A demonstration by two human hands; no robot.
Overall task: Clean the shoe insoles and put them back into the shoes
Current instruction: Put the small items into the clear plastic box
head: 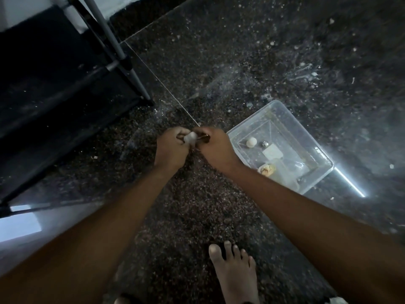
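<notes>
One white wad (pixel 190 137) is pinched by the left hand (pixel 172 149), one dark item (pixel 205 138) by the right hand (pixel 217 148); one clear tub (pixel 305 134) is noted beside, open floor (pixel 241 62) ahead.

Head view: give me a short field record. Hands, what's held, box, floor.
left hand: pinches white wad
right hand: grips small dark item, identity unclear
clear box: on floor, right of the hands; holds white ball and other small bits
floor: dark, speckled
bare foot: bottom of frame
</notes>
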